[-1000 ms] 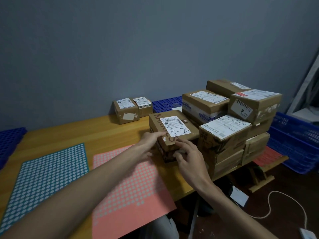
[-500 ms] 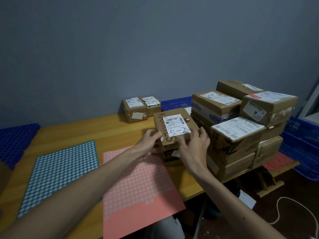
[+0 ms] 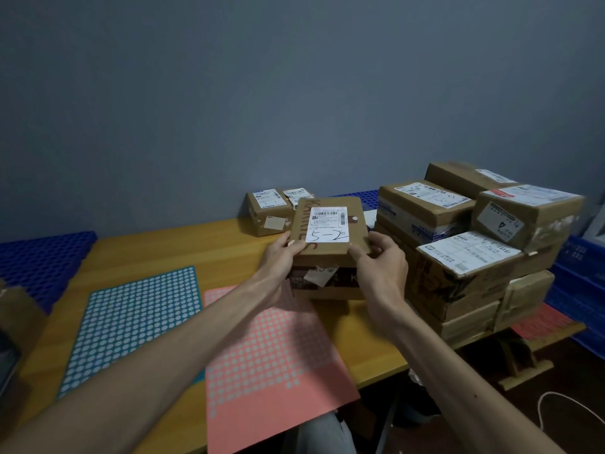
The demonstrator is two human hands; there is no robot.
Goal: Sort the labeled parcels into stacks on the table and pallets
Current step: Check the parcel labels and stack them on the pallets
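A flat brown parcel [image 3: 330, 227] with a white label marked "5-2" is tilted up above the wooden table [image 3: 170, 253]. My left hand [image 3: 281, 257] grips its near left corner and my right hand [image 3: 379, 260] grips its near right corner. Under it sits a darker parcel [image 3: 327, 283] on the table. To the right stands a pile of several labeled brown parcels [image 3: 471, 253]. Two small labeled parcels [image 3: 271, 208] sit at the table's far edge.
A pink dotted mat [image 3: 268, 365] and a teal dotted mat [image 3: 131, 322] lie on the table in front of me. Blue pallets lie at the left [image 3: 42, 253], behind the table [image 3: 357, 195] and at the right [image 3: 582, 290]. A white cable [image 3: 569, 407] runs on the floor.
Both hands have closed on the "5-2" parcel's near corners and lifted it, tilting its label toward me. The view has shifted left.
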